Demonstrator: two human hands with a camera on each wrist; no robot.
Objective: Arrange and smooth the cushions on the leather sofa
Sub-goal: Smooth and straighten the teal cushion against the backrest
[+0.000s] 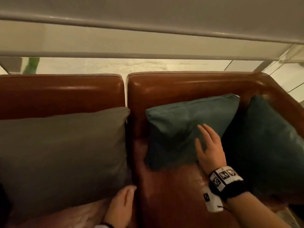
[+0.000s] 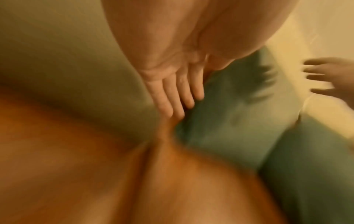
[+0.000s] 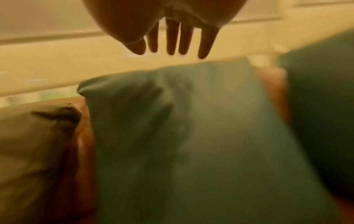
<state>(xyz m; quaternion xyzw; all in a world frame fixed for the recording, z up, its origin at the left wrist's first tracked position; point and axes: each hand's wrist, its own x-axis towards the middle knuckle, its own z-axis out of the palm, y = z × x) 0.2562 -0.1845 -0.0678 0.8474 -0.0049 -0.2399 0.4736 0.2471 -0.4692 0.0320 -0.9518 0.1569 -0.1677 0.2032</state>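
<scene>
The right hand (image 1: 209,146) hovers over the front of the middle teal fabric cushion (image 1: 184,129) with its fingers straight and spread; whether the palm touches the fabric cannot be told, since the hand is blurred in the head view and the right wrist view shows the fingers (image 3: 170,37) against the pale wall above the cushion's (image 3: 191,136) top edge. The left hand (image 1: 121,206) sits at the lower right corner of the large olive-grey fabric cushion (image 1: 62,162), its fingers extended and close together, holding nothing. In the left wrist view those fingers (image 2: 178,97) point into the seam between the olive-grey cushion (image 2: 76,60) and the teal one (image 2: 229,106); contact is too blurred to judge.

Three cushions show, all leaning against the backrest of the tan-brown leather sofa (image 1: 181,86): the olive-grey one on the left section, cut off by the left edge of the head view; the teal one on the right section, tilted, its zip along the top; and a darker teal fabric cushion (image 1: 263,142) in the right corner, cut off at the right edge. The two teal cushions touch. The sofa back shows two sections with a narrow gap between them. A black wrist strap with white marker squares (image 1: 225,178) wraps the right wrist. Both wrist views are smeared by motion.
</scene>
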